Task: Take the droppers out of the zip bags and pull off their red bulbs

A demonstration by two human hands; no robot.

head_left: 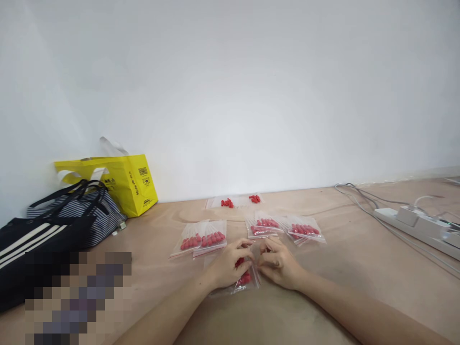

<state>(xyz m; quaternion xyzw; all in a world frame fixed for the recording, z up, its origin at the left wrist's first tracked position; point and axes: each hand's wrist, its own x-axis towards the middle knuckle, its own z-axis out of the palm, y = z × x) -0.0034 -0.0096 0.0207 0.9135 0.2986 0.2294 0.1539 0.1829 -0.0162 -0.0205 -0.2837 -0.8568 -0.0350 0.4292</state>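
L hand (232, 263) part-curled, held clear bag (247, 281) | R hand (278, 261) half-curled @ its 3 o'clock edge, grip unclear | looked lt, limp, slick; edge seemed best hold

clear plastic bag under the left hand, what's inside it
Red pieces show through the clear plastic bag. The left hand covers part of it, so their full number and whatever that hand hides can't be seen.
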